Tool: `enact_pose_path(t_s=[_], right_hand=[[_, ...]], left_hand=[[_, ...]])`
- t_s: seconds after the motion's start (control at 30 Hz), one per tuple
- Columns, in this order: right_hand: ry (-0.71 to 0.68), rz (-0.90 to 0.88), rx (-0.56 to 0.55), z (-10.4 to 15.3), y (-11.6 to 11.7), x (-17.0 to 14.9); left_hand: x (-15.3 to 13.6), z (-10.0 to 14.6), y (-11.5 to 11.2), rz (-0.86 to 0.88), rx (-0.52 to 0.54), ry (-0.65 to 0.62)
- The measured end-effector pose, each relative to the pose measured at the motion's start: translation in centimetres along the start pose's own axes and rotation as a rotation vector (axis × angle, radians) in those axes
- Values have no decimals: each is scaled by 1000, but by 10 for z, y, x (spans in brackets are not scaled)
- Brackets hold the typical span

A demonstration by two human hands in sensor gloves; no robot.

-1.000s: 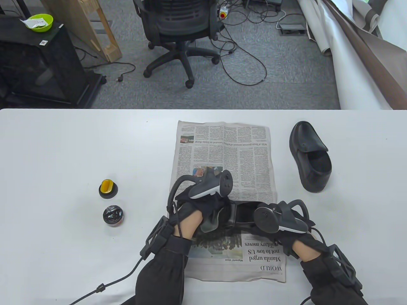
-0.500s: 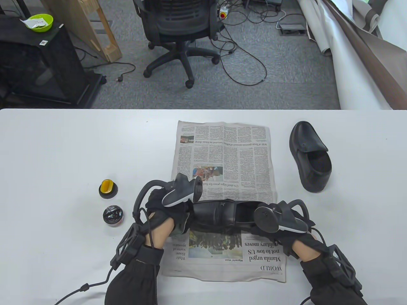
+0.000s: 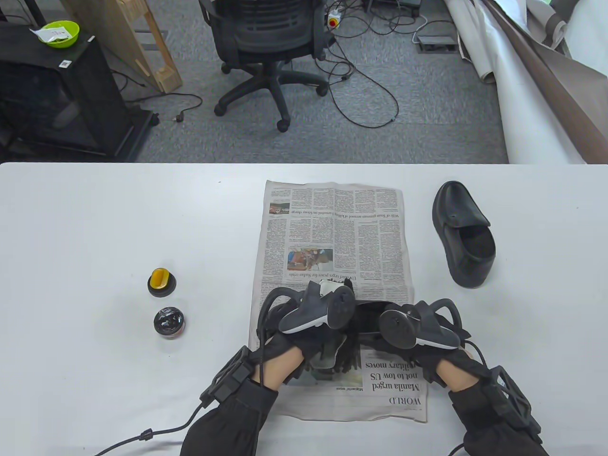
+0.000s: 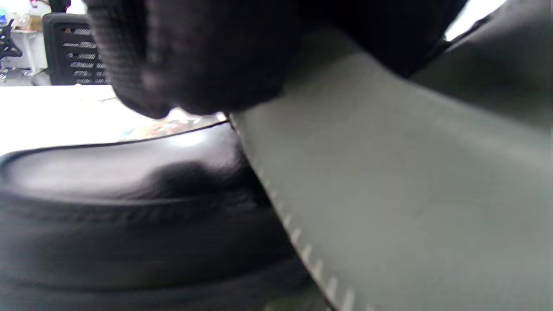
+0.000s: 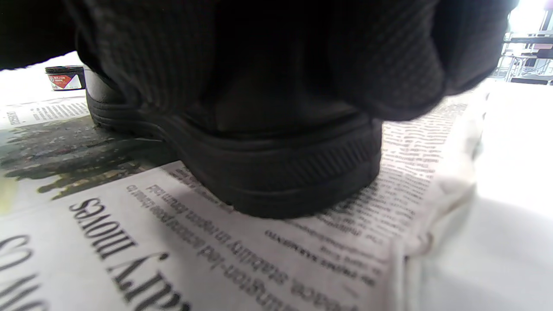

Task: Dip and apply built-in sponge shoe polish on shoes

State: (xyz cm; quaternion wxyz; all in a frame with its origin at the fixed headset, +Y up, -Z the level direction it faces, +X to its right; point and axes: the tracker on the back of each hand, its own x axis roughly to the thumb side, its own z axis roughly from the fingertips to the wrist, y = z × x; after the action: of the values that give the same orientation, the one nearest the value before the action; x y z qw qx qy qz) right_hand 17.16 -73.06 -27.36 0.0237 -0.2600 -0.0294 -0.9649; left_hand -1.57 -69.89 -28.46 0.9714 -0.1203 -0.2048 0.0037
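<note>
A black shoe (image 3: 368,316) lies on its side across the newspaper (image 3: 332,223), toe to the left. My left hand (image 3: 319,346) grips a grey cloth (image 3: 328,355) and presses it on the shoe's front part. The left wrist view shows the cloth (image 4: 410,181) against the glossy shoe (image 4: 129,207) under my fingers (image 4: 194,56). My right hand (image 3: 420,354) holds the heel, its fingers (image 5: 259,56) wrapped over the shoe's back (image 5: 281,181). The open polish tin (image 3: 169,322) and its yellow-knobbed lid (image 3: 161,281) stand at the left.
A second black shoe (image 3: 463,237) sits on the table right of the newspaper. The polish tin (image 5: 65,77) shows beyond the shoe in the right wrist view. An office chair (image 3: 270,42) and cables are on the floor beyond the table's far edge.
My left hand slid with the cloth left to the shoe's toe, then back right over its front. The right hand and the shoe stayed put.
</note>
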Motion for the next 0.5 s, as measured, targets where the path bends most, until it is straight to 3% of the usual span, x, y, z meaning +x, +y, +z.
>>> enact_pose_path(t_s=[0.3, 0.5], right_hand=[[4, -3, 3, 0, 0, 0], [2, -6, 5, 0, 0, 0]], left_hand=[[-43, 15, -11, -162, -75, 151], [-56, 26, -8, -239, -17, 200]])
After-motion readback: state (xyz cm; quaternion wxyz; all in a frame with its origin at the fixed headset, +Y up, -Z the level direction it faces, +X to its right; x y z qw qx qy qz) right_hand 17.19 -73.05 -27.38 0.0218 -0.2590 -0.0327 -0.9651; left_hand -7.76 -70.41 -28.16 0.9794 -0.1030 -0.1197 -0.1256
